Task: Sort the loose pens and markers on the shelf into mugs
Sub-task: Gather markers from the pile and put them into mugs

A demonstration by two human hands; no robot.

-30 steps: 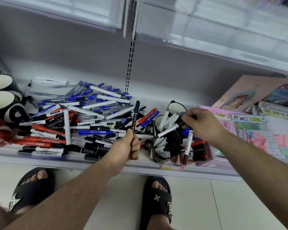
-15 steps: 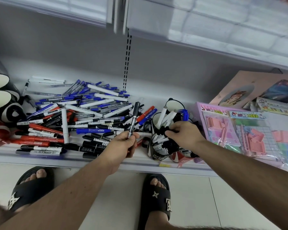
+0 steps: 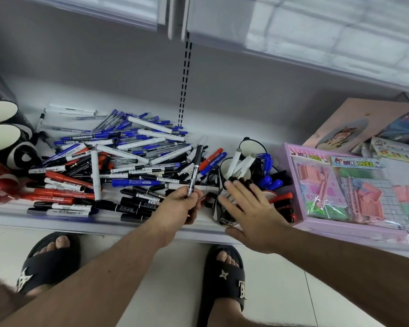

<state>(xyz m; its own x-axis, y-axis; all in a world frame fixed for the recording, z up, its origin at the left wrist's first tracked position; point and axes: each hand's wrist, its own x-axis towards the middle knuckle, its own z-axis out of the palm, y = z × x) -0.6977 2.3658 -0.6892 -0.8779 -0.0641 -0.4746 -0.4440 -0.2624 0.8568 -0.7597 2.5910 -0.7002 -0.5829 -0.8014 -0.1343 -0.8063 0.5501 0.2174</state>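
Observation:
A heap of loose pens and markers (image 3: 118, 161), blue, black, red and white, covers the white shelf (image 3: 57, 220). My left hand (image 3: 177, 206) pinches a slim black marker (image 3: 195, 168) upright over the heap's right edge. My right hand (image 3: 248, 208) is spread flat, fingers straight, above a black mug (image 3: 224, 218) packed with black markers. Behind it a mug holding white markers (image 3: 240, 162) stands beside a mug of blue markers (image 3: 268, 179). Red markers (image 3: 283, 204) show to the right of my right hand.
Empty black-and-white mugs (image 3: 3, 135) and a red mug (image 3: 0, 185) stand at the shelf's left end. A pink toy pack (image 3: 340, 185) and picture cards (image 3: 354, 128) fill the right side. An upper shelf edge (image 3: 293, 50) overhangs. My sandalled feet are on the floor below.
My right hand put a marker into the black mug, let go and now hovers open above it. My left hand kept hold of the black marker, tilting it slightly right.

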